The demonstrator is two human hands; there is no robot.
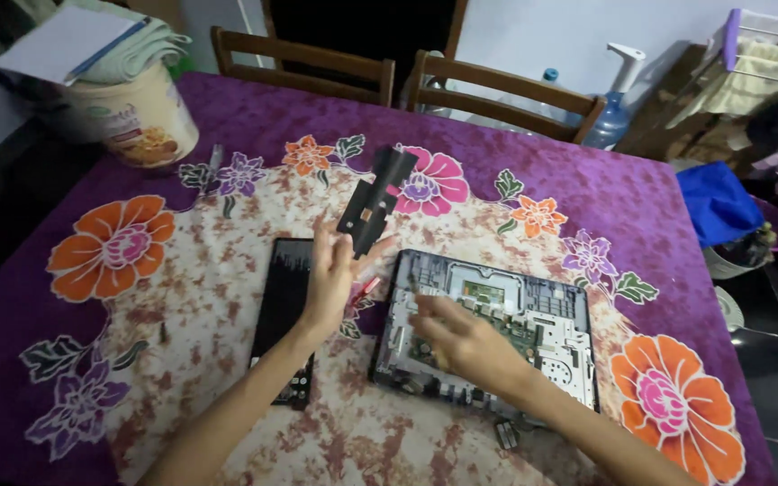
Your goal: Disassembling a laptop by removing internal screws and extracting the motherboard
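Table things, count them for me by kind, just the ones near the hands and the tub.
Opened laptop base: 1
Black flat panel on the cloth: 1
Black bracket in the left hand: 1
Tub: 1
Red-handled tool: 1
Total: 5
The right hand rests on the base.

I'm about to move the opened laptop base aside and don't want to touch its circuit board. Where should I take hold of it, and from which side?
Judging from this view, grip the opened laptop base by its outer frame at the two short ends, coming in from left and right. It lies flat with internals facing up, so the middle is exposed board. The right hand is over that middle; the left hand holds a black plate above the table.
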